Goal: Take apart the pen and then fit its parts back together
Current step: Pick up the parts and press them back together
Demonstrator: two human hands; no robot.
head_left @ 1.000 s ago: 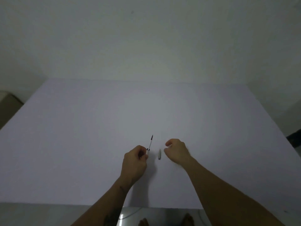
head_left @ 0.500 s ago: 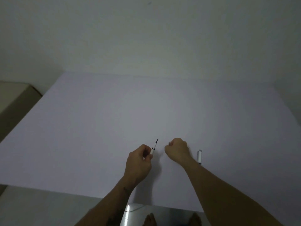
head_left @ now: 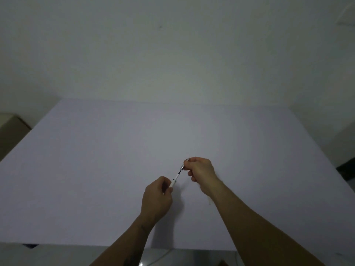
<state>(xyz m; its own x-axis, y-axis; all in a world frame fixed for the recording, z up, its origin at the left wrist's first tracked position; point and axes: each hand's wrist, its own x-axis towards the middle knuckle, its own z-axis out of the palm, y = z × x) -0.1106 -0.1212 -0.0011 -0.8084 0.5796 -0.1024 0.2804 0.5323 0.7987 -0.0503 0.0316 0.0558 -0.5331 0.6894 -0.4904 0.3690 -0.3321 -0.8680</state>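
My left hand (head_left: pixel 156 198) is shut on the lower end of a thin white pen part (head_left: pixel 176 179), whose black tip points up and to the right. My right hand (head_left: pixel 200 172) pinches a small grey pen piece (head_left: pixel 182 166) right at that black tip; whether the two touch I cannot tell. Both hands hover just above the white table (head_left: pixel 96 169), near its front middle. A pale pen part (head_left: pixel 209 201) lies on the table, mostly hidden under my right wrist.
A tan box (head_left: pixel 11 131) stands beyond the table's left edge. Something dark (head_left: pixel 346 169) sits off the right edge. A plain wall rises behind the table. The floor and a thin cable (head_left: pixel 161 256) show below the front edge.
My right hand has risen and moved to the pen's black tip, now pinching the small grey piece. The left hand still holds the white part, tilted the same way.
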